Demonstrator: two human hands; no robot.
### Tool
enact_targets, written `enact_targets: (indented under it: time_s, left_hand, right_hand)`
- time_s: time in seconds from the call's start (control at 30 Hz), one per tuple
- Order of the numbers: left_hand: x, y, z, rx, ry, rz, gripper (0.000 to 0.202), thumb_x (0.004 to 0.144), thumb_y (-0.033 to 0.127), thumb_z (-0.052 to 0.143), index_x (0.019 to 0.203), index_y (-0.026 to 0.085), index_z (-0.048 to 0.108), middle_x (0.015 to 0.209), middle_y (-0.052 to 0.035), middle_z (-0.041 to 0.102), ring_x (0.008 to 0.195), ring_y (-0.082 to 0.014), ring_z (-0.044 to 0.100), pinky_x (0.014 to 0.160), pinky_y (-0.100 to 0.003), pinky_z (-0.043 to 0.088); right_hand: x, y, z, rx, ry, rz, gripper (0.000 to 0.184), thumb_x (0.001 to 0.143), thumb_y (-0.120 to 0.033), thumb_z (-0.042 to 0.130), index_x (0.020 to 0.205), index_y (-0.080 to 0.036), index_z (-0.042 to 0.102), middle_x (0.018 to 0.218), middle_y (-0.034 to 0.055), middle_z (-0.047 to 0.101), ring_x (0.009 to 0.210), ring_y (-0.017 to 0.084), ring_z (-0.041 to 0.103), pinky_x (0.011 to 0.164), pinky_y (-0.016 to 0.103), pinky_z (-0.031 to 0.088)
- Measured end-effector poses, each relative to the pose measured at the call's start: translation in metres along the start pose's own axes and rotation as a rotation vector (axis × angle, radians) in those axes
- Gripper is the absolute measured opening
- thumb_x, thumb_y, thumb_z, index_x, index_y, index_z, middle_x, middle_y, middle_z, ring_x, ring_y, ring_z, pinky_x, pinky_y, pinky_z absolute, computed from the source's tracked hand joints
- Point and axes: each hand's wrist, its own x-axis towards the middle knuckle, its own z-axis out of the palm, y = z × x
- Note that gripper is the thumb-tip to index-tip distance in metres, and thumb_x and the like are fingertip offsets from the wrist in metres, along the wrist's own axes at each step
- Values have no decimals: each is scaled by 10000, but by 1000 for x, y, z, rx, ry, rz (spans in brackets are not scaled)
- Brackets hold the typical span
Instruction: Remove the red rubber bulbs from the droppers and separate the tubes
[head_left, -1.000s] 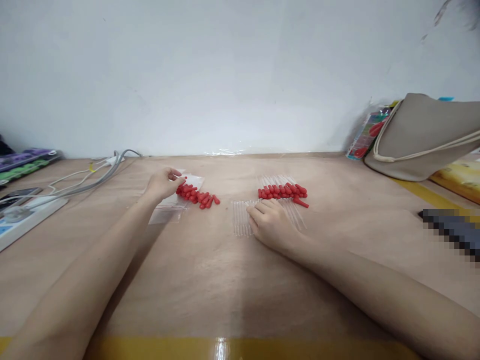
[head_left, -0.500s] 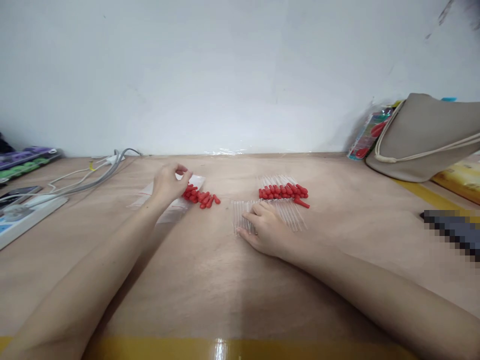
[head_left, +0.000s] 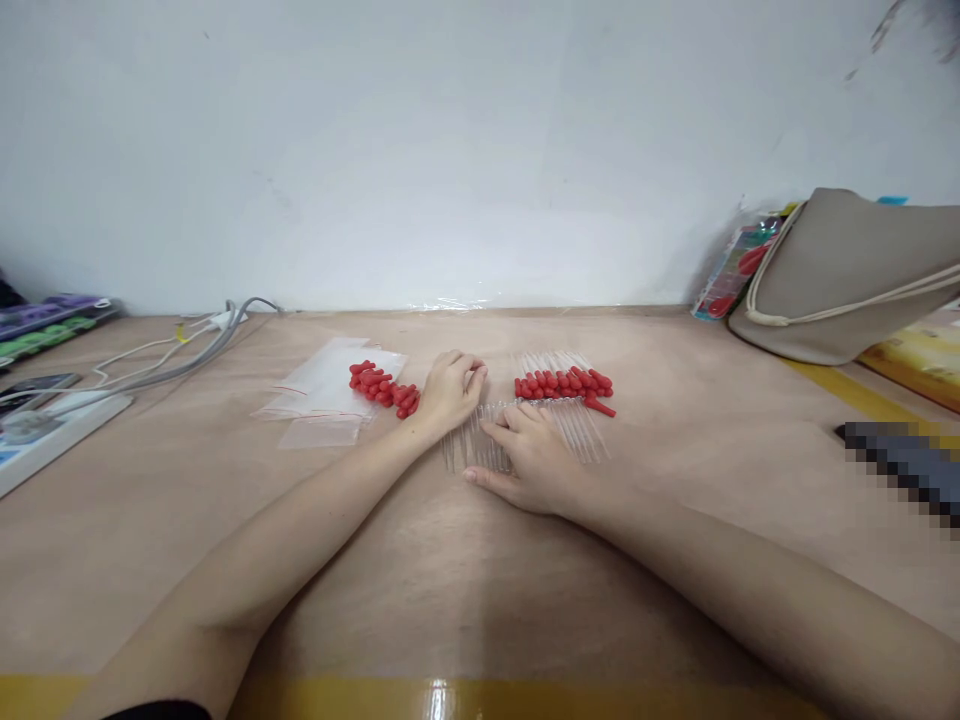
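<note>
Many clear thin tubes [head_left: 592, 430] lie side by side in a row at the middle of the table. On them rests my right hand [head_left: 536, 460], its thumb stretched apart from the fingers. My left hand [head_left: 452, 390] is just above the row's left end, fingertips and thumb drawn together; what is between them, if anything, I cannot make out. A loose pile of red rubber dropper bulbs [head_left: 375, 382] lies left of it, partly hidden by that hand. Behind the tubes, several droppers [head_left: 562, 383] lie in a row, red bulbs toward me.
Flat clear plastic bags [head_left: 319, 400] lie under and beside the bulb pile. At left are a power strip [head_left: 71, 430] and cables [head_left: 187, 360]. A grey drawstring bag [head_left: 847, 280] stands at the right, with a dark pixelated object [head_left: 907, 465] in front of it.
My left hand has moved right, from over the bulb pile to the left end of the tubes. The right hand stays on the tubes, its thumb slightly farther out. Leftmost tubes appear more spread.
</note>
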Motion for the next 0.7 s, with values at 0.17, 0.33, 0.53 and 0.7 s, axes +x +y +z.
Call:
enact_targets:
  time_s: [0.17,0.33,0.53,0.7]
  left_hand:
    - [16,13,10,21,-97,-94,222,821,305,471,792,158,635,839,-70,623,894,-198,548,846,-308,406]
    - [35,33,22,35,-266,-285,319,738,455,517,629,179,634,682,-73,636,730,-237,586,702,-345,432]
    - [42,43,22,-25,-434,-360,325,660,512,574,641,191,620,653,-39,641,660,-211,589,614,-286,418]
    - [40,44,19,-84,-480,-352,290,727,406,499,563,176,566,580,-25,603,568,-171,556,536,-257,381]
  right_hand:
    - [-9,8,-8,29,90,18,325,806,-451,523,816,-160,669,772,70,559,774,186,456,706,328,338]
    - [-34,24,-13,-19,189,-29,235,819,-340,521,764,-170,673,695,44,542,701,157,431,675,317,319]
    - [-47,31,-13,2,234,-17,188,816,-284,529,777,-173,676,660,29,533,668,141,429,675,317,319]
    - [-44,30,-11,8,252,-20,165,806,-257,536,756,-178,672,664,26,544,673,142,442,666,316,326]
